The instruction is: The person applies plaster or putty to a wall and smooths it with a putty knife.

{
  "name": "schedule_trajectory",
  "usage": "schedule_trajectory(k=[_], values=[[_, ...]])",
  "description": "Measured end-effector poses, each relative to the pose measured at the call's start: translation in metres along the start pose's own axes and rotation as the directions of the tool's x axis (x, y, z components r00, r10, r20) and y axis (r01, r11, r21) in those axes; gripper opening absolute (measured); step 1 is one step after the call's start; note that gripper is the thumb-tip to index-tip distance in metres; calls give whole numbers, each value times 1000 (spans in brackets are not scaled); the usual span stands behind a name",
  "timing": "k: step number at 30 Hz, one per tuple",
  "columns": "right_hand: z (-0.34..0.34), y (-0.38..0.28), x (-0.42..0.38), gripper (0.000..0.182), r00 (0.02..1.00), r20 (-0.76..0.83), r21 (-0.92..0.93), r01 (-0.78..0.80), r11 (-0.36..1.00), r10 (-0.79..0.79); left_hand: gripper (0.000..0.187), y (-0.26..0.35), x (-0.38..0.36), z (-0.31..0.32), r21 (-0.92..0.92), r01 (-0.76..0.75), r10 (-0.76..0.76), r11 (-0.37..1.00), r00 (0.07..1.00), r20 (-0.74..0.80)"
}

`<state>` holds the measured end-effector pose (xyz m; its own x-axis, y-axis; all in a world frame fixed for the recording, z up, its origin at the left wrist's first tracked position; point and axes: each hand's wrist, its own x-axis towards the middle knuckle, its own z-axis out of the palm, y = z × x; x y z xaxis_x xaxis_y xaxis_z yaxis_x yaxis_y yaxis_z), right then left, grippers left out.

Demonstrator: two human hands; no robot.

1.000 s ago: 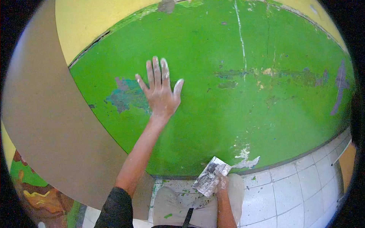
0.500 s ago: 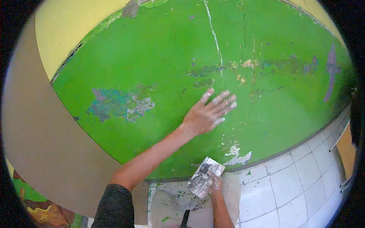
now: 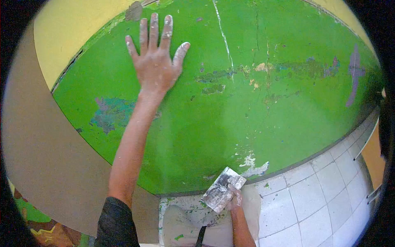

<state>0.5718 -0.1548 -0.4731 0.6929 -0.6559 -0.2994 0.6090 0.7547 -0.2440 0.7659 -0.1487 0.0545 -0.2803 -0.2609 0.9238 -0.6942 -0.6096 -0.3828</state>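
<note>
My left hand (image 3: 156, 68) reaches to the upper left with its fingers spread over the green painted wall (image 3: 197, 123). It appears to lie flat on the paint, and white powder coats the fingertips. Low in front of my body, my right hand (image 3: 235, 196) grips a flat rectangular plate (image 3: 223, 189) smeared with white and dark grey. The thumb rests on the plate's face; the other fingers are hidden behind it. Close to the plate, a white chipped patch (image 3: 253, 166) marks the bottom of the wall.
Peeled blue-grey paint (image 3: 110, 115) shows at the left, partly behind my forearm. A white crack line (image 3: 224, 39) runs down from the top. White floor tiles (image 3: 304, 193) lie at lower right, with paint flakes near my legs. A brown wall section (image 3: 49, 144) borders the left.
My left hand has swept up and left across the green wall, from the middle to near its upper left edge. My right hand still holds the plate in nearly the same place.
</note>
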Motion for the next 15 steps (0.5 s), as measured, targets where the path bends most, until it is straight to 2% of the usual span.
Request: schedule_trajectory(k=[1, 3, 5, 6, 8, 9, 11, 15], values=[[5, -1, -4, 40, 1000, 0, -4, 2, 1000, -2, 71, 10, -3, 0, 9, -12, 12, 1000, 1000, 1], [15, -1, -11, 42, 993, 116, 70, 5, 998, -13, 70, 30, -12, -2, 16, -22, 22, 1000, 1000, -4], [12, 0, -10, 43, 990, 140, 79, -18, 997, 7, 71, 49, -38, -10, -184, -195, 226, 964, 959, 169], [10, 1, -11, 44, 987, 161, 90, -45, 995, 30, 71, 54, -53, -10, -185, -190, 222, 964, 960, 172], [17, -1, -19, 44, 984, 170, 105, -63, 992, 45, 72, 60, -80, -8, -320, -320, 408, 892, 874, 264], [20, -2, -24, 44, 982, 181, 122, -82, 989, 59, 72, 61, -90, -9, -324, -317, 407, 891, 873, 267], [21, -2, -31, 45, 983, 172, 134, -90, 987, 67, 72, 60, -107, -11, -381, -392, 520, 837, 786, 335], [11, 0, -39, 49, 987, 113, 152, -126, 980, 110, 70, 48, -142, -11, -431, -449, 602, 783, 722, 342]])
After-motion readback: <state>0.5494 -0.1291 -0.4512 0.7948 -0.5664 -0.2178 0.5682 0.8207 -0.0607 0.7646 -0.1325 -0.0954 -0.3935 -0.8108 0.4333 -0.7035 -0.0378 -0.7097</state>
